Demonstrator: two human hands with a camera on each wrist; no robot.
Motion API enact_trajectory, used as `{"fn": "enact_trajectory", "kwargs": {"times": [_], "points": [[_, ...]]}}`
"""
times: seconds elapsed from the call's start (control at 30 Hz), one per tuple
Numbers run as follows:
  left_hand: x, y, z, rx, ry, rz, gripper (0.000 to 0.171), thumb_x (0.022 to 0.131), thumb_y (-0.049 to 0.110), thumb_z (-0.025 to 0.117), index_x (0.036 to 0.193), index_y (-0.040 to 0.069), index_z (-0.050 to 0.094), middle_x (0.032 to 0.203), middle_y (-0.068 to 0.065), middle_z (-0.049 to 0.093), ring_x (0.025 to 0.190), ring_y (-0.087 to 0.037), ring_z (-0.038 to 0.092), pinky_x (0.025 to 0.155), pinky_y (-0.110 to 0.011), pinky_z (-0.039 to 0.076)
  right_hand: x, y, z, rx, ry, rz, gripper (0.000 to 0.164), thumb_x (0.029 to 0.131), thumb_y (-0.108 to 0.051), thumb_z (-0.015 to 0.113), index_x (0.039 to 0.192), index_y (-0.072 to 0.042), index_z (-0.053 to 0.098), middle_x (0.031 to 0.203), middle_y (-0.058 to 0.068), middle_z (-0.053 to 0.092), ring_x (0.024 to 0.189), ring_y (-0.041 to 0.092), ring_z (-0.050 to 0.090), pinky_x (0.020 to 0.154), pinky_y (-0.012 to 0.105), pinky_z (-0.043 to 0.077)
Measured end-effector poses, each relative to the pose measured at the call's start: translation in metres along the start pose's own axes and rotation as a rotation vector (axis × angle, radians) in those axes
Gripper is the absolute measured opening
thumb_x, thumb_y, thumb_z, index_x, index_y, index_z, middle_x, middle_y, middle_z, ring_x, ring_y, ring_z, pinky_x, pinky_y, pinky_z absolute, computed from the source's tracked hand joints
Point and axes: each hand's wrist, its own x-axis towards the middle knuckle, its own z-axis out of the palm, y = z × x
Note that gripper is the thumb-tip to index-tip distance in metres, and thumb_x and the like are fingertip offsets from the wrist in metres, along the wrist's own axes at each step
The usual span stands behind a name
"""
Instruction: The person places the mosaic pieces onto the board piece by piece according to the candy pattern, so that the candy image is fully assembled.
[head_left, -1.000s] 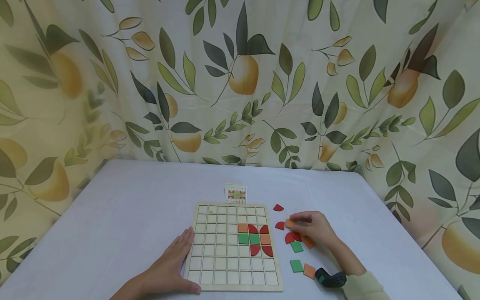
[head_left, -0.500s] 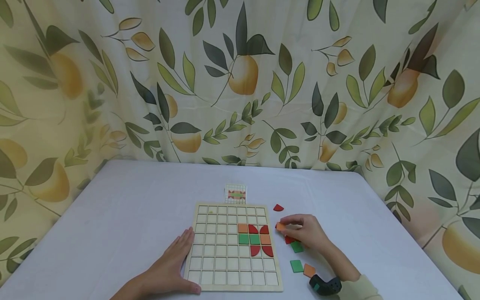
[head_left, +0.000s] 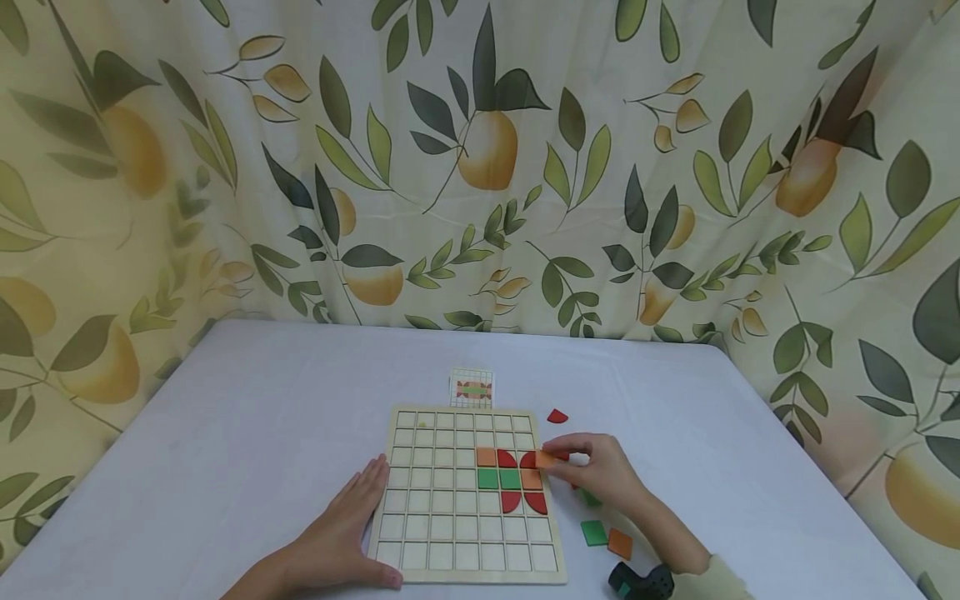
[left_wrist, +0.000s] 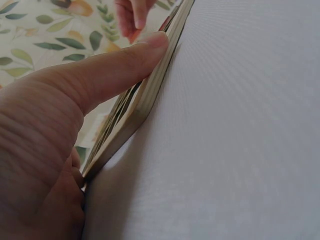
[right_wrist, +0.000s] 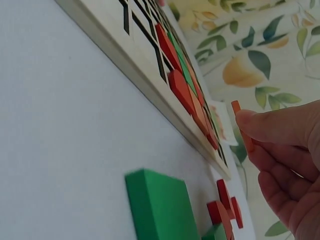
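My right hand pinches an orange square tile between thumb and fingertips, just over the right edge of a wooden grid board. In the right wrist view the tile is held edge-on, raised off the table. On the board sit red quarter-round tiles, green square tiles and orange square tiles, in the right-hand columns. My left hand rests along the board's left edge, fingers straight. Its thumb lies on the near rim.
Loose tiles lie right of the board: a red quarter-round tile, a green square and an orange square, others partly under the right hand. A patterned card lies beyond the board. A black device is by the right wrist.
My right hand has moved left from the loose tiles to the board's right edge, carrying the orange square tile. The left hand and the board have stayed put.
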Motion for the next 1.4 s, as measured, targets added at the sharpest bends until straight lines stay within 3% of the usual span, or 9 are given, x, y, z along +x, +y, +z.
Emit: {"fn": "enact_trajectory", "kwargs": {"times": [0.17,0.33,0.57,0.9,1.2,1.4], "points": [[0.0,-0.001,0.0,-0.001,-0.001,0.009,0.13,0.058,0.069,0.07,0.144,-0.006,0.009,0.151,-0.019,0.006,0.138,-0.029,0.004,0.101,-0.009,-0.012,-0.001,-0.007,0.008,-0.01,0.008,0.046,0.025,0.074,-0.017,0.077,0.098,-0.012,0.073,0.096,-0.004,0.067,0.095,0.018,0.056,0.081,0.035,0.049],[0.0,-0.001,0.001,0.003,0.002,0.01,0.129,0.058,0.069,0.07,0.144,-0.006,0.01,0.151,-0.019,0.006,0.138,-0.029,0.004,0.101,-0.009,-0.012,-0.003,-0.011,0.015,-0.029,-0.017,0.053,0.024,0.073,-0.022,0.078,0.096,-0.021,0.073,0.095,-0.009,0.066,0.098,0.016,0.056,0.086,0.042,0.047],[0.0,0.0,0.002,0.019,0.001,-0.007,0.131,0.056,0.071,0.07,0.144,-0.005,0.01,0.152,-0.016,0.006,0.138,-0.025,0.004,0.102,-0.01,-0.011,-0.007,-0.014,0.021,-0.011,-0.075,-0.06,0.025,0.072,-0.031,0.078,0.094,-0.02,0.073,0.093,-0.011,0.067,0.096,0.015,0.058,0.085,0.04,0.048],[0.001,0.0,0.002,0.015,0.003,-0.006,0.13,0.056,0.07,0.07,0.144,-0.006,0.011,0.151,-0.018,0.007,0.138,-0.028,0.006,0.101,-0.009,-0.012,-0.014,-0.022,0.038,0.041,-0.165,-0.097,0.025,0.075,-0.028,0.077,0.097,-0.017,0.073,0.088,-0.014,0.066,0.089,0.012,0.058,0.077,0.025,0.051],[0.001,0.0,0.001,0.021,0.003,-0.012,0.131,0.056,0.07,0.07,0.144,-0.006,0.011,0.151,-0.018,0.007,0.138,-0.029,0.006,0.101,-0.008,-0.012,-0.014,-0.025,0.043,0.115,-0.209,-0.15,0.025,0.076,-0.023,0.076,0.098,-0.011,0.072,0.091,-0.008,0.066,0.087,0.01,0.061,0.076,0.025,0.052],[0.0,0.0,0.001,0.027,0.002,-0.006,0.13,0.056,0.071,0.069,0.144,-0.006,0.011,0.151,-0.018,0.007,0.138,-0.028,0.006,0.101,-0.009,-0.011,-0.013,-0.027,0.048,0.093,-0.209,-0.208,0.024,0.077,-0.022,0.075,0.099,-0.011,0.072,0.091,-0.007,0.067,0.083,0.01,0.06,0.073,0.026,0.054]]}}
